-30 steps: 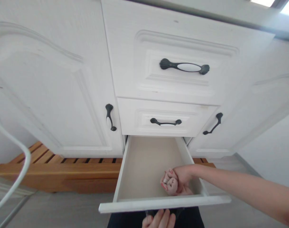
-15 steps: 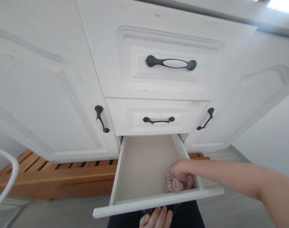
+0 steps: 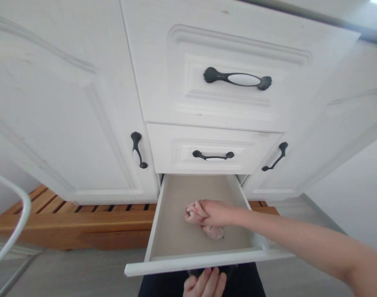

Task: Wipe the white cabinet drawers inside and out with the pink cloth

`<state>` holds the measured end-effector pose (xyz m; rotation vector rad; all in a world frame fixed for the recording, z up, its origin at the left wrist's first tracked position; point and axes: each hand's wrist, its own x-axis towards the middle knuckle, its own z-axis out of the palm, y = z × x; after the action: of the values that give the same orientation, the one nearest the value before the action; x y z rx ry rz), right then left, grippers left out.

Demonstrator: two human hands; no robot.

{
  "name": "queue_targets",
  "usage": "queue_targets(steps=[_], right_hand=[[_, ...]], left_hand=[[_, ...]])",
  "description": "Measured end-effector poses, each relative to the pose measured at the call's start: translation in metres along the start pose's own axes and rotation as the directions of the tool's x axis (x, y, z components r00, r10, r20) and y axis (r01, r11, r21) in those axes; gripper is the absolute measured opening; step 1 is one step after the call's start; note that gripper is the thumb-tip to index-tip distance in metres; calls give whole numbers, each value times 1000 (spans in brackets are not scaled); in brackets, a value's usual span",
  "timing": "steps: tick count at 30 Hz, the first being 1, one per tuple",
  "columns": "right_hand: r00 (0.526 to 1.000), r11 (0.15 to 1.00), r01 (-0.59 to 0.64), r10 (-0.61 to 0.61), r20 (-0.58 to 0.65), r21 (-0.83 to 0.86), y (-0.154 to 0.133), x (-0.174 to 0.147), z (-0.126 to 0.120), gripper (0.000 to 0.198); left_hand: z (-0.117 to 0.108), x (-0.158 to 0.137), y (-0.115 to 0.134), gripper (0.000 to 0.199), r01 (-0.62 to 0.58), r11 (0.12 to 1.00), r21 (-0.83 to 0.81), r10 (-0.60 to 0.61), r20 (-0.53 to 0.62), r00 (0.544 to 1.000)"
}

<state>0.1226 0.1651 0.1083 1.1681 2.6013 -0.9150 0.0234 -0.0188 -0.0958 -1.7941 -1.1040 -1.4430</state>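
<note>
The lowest drawer (image 3: 176, 243) is pulled out, and its light beige bottom shows. Inside it my right hand (image 3: 215, 212) is closed around a crumpled pale pink cloth (image 3: 213, 232), pressed down near the middle of the drawer floor. Part of the cloth bulges out ahead of the fingers and part trails below the palm. Under the front panel, my left hand (image 3: 204, 284) has its fingers curled at the drawer's dark handle (image 3: 194, 272), which is mostly hidden.
Above are two closed drawers with dark handles (image 3: 213, 156), flanked by white cabinet doors (image 3: 83, 123). A slatted wooden platform (image 3: 83, 227) runs along the cabinet's base. A white curved tube (image 3: 24, 206) stands at the left edge. My dark-clothed legs (image 3: 169, 282) are below the drawer.
My right hand has moved the cloth from the drawer's front right corner to its middle, left and toward the back. My left hand stays at the handle. The view has shifted slightly.
</note>
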Motion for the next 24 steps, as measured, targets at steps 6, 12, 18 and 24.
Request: queue_targets(steps=[6, 12, 18, 24], right_hand=[[956, 827, 272, -289, 43, -492, -37, 51, 35, 29], [912, 836, 321, -146, 383, -446, -25, 37, 32, 44], [842, 905, -115, 308, 442, -410, 28, -42, 28, 25], [843, 954, -251, 299, 448, -164, 64, -63, 32, 23]], left_hand=[[-4, -10, -1, 27, 13, 1000, -7, -13, 47, 999], [-6, -13, -7, 34, -147, 989, 29, 142, 119, 983], [-10, 10, -7, 40, -95, 995, -41, 100, 143, 985], [-9, 30, -10, 41, -112, 992, -59, 116, 64, 991]])
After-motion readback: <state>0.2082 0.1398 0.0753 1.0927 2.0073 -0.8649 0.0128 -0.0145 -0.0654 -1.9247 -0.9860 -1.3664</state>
